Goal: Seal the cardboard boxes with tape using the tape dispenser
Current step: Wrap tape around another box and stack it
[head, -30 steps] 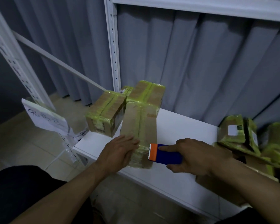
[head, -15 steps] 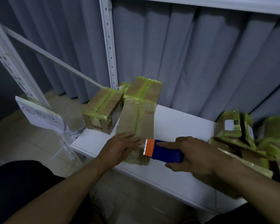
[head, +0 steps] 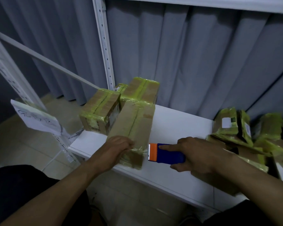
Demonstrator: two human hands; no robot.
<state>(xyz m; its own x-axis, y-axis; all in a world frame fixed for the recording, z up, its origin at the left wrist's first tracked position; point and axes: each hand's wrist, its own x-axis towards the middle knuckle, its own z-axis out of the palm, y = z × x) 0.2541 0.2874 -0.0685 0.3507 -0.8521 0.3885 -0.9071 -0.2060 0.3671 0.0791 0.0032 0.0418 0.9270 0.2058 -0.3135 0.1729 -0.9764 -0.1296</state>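
A long cardboard box [head: 134, 126] lies on the white shelf [head: 175, 128], its near end wrapped in clear tape. My left hand [head: 116, 150] presses on that near end, fingers over the tape band. My right hand [head: 194, 154] grips a blue tape dispenser [head: 167, 154] with an orange toothed blade, index finger laid along its top. The blade sits just right of the box, a small gap apart. Two taped boxes stand behind: one at the left [head: 100, 111], one at the back [head: 142, 90].
A heap of yellow-green taped parcels [head: 245, 132] crowds the shelf's right end. A white upright post [head: 104, 46] rises behind the boxes, grey curtain beyond. A paper label [head: 36, 119] hangs on the left rack frame. Tiled floor lies below the shelf edge.
The dispenser has drawn slightly rightward away from the box's near end. My left hand stays on the box.
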